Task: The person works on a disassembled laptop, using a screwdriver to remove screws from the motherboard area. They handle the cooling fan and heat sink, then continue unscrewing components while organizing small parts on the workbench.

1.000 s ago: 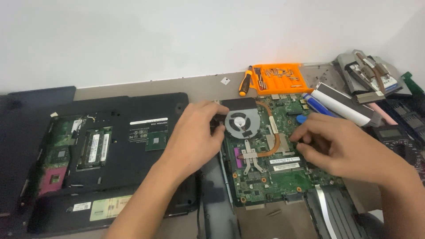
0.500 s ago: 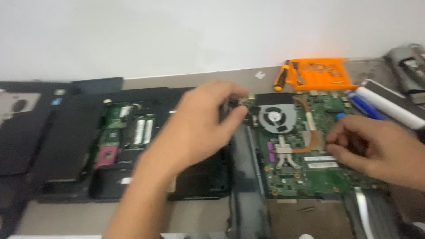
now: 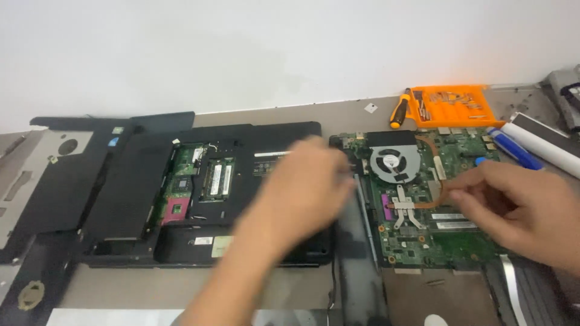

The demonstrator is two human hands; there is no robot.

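Green bare laptop motherboard (image 3: 423,223) steadied by right hand (image 3: 519,208), fingertips pinched near copper heatpipe (image 3: 436,181); left hand (image 3: 302,187) blurred, grip unreadable, beside fan (image 3: 394,162).

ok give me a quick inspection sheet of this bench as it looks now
surface: grey-brown table against a white wall.
job's things: green motherboard with grey fan and copper heat pipe; black laptop base, opened underside up, with its own boards showing.
clutter: orange screw tray, orange-handled screwdriver, blue pen, white cylinder, black cover panels at left.
grippers: left hand blurred, over the laptop base's right edge beside the motherboard; right hand with fingertips on the motherboard by the heat pipe; whether either holds anything cannot be told.
cables: white flat ribbon at lower right.
surroundings: nothing seen beyond the wall.
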